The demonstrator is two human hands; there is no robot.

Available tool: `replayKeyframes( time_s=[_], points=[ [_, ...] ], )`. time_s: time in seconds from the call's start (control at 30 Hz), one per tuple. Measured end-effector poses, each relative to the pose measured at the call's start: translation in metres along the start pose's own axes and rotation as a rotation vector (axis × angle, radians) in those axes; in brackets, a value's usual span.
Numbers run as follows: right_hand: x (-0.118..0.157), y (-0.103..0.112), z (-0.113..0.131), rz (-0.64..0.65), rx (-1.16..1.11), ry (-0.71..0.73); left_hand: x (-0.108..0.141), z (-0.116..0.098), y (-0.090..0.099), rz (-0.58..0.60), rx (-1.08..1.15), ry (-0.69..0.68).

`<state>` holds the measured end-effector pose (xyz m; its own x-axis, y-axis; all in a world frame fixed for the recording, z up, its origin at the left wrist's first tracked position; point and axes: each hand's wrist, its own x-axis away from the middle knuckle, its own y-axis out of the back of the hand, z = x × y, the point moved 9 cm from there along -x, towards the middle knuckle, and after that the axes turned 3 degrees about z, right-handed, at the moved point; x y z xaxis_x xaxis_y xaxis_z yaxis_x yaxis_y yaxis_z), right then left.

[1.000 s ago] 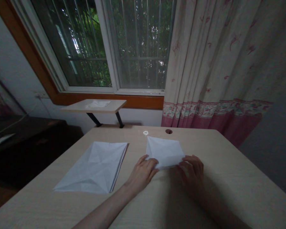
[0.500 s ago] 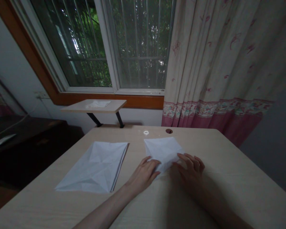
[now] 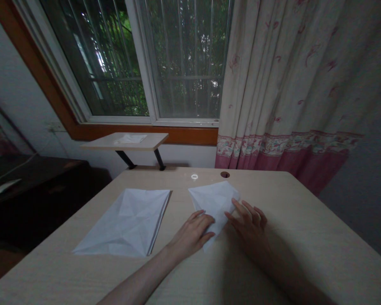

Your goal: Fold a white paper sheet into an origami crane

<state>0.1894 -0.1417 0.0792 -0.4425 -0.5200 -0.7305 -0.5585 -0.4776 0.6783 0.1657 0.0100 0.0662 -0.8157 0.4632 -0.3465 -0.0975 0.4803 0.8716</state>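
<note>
A folded white paper sheet [image 3: 214, 198] lies on the table in front of me, a narrow point of it toward me. My left hand [image 3: 195, 231] rests on its left edge, fingers slightly bent over the paper and thumb apart. At the right edge, my right hand [image 3: 249, 222] touches the paper with its fingertips, fingers spread. Neither hand visibly grips the sheet. To the left lies a stack of larger white paper sheets [image 3: 130, 220], creased across the top one. Part of the folded sheet is hidden under my left fingers.
The pale wooden table [image 3: 178, 279] has a small round hole [image 3: 225, 174] near its far edge. A raised shelf [image 3: 155, 139] on black legs carries another crumpled white piece [image 3: 131, 138]. A dark cabinet [image 3: 51, 190] stands left; a curtain [image 3: 273, 106] hangs behind.
The folded sheet has turned and shifted slightly left, and its near point now shows below my left hand. My right hand has moved a little left and away from me.
</note>
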Motion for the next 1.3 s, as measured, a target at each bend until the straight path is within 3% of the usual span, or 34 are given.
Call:
replayKeyframes(
  time_s=[0.7, 1.0, 1.3],
  points=[
    [0.015, -0.031, -0.003, 0.142, -0.065, 0.096, -0.001, -0.001, 0.000, 0.055, -0.132, 0.019],
    [0.016, -0.035, -0.004, 0.181, -0.104, 0.086, 0.000, 0.001, -0.008, 0.114, -0.180, 0.018],
    [0.014, -0.032, -0.002, 0.175, -0.109, 0.101, -0.002, -0.004, -0.003, 0.101, -0.151, 0.021]
  ],
)
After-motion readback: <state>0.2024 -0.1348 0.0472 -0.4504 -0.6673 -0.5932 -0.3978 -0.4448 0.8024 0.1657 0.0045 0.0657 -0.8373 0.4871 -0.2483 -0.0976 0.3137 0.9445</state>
